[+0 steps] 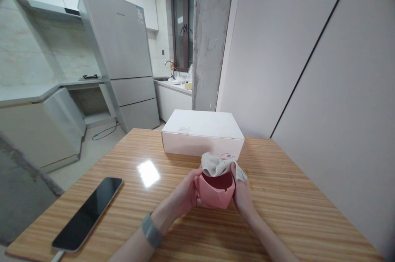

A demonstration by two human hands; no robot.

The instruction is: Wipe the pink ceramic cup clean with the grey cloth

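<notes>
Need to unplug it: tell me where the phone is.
The phone lies face up on the wooden table's near-left corner, left of the left hand.

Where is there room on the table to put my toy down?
Bare wood lies between the phone and the left hand, and across the table right of the right hand, up to the wall. It is crowded in the middle, where both hands hold the pink cup and cloth just before the white box.
</notes>
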